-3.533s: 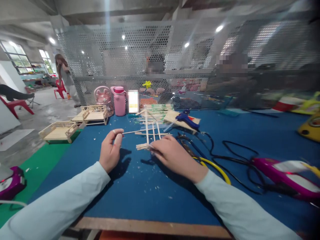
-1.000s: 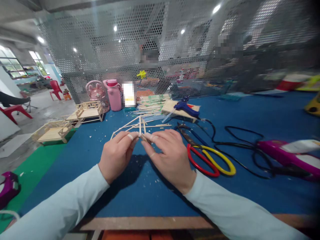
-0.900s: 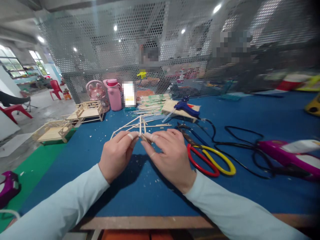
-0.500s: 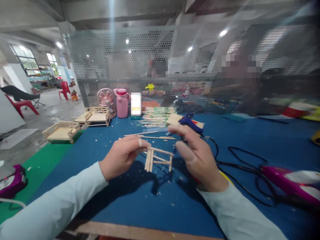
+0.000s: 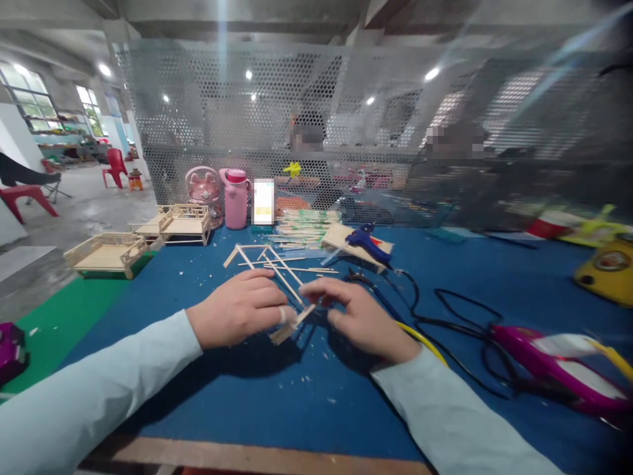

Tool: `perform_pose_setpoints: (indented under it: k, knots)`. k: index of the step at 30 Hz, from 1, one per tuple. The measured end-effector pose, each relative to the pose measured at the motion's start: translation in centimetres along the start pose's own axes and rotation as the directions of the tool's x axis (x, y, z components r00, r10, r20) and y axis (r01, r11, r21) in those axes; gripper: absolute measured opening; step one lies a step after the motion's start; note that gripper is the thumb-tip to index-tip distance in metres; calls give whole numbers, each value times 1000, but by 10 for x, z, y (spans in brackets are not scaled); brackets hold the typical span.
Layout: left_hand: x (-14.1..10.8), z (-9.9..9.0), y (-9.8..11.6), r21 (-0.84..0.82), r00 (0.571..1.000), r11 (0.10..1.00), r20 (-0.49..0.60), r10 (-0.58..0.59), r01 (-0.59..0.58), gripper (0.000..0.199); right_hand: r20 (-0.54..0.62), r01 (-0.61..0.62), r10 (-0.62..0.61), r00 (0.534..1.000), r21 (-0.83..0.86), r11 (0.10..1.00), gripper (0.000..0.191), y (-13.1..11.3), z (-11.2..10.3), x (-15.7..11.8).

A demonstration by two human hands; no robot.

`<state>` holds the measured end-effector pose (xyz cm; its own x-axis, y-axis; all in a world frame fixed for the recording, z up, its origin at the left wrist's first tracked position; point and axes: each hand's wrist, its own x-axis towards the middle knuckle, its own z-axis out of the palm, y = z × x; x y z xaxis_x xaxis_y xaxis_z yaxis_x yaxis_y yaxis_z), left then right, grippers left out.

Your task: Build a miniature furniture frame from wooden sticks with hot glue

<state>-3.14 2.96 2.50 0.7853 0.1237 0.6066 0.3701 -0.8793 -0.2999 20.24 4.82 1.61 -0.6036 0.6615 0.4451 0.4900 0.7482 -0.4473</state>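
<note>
A: Behind the blue desk (image 5: 297, 422) stands a perforated metal screen (image 5: 198, 112). What's in front of it?

B: A pink bottle (image 5: 237, 206), a bundle of thin sticks (image 5: 306, 227) and a blue glue gun (image 5: 366, 240). Small wooden models (image 5: 106, 256) sit off to the left.

A: And the stick frame (image 5: 284, 277)?

B: Tilted between the hands, over the middle of the desk. The left hand (image 5: 240, 309) is clamped on it, partly covering it.

A: The right hand (image 5: 368, 323)?

B: Thumb and fingers apart, fingertips right by the frame; I can't tell whether they touch.
</note>
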Motion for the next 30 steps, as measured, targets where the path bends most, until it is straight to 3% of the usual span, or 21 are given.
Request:
perform_pose_setpoints:
  k: [2,5,9,12,15,18,25,30]
  knots:
    - [-10,4,4,-30,993,998,-101,-63,60,29,-172,-201,174,970,-154,967,37,11,-12,2]
    - [-22,13,10,-103,962,983,-212,-170,151,30,-363,-531,407,838,-366,765,29,34,-30,7]
    - [-28,22,20,-191,936,960,-249,-249,205,28,-452,-695,528,719,-475,540,54,66,-47,12]
    - [-28,23,25,-218,933,950,-233,-274,224,31,-509,-762,579,638,-527,376,54,83,-54,13]
    - [-28,23,28,-229,929,944,-231,-289,236,30,-519,-755,578,629,-585,296,43,96,-56,18]
    - [-29,24,29,-236,931,939,-207,-301,251,30,-491,-734,593,638,-621,275,28,112,-53,27]
    - [-30,24,30,-253,936,932,-171,-308,261,28,-538,-797,614,578,-536,280,34,146,-46,26]
    - [-30,23,30,-244,939,934,-158,-305,263,27,-510,-765,590,626,-550,335,27,140,-64,9]
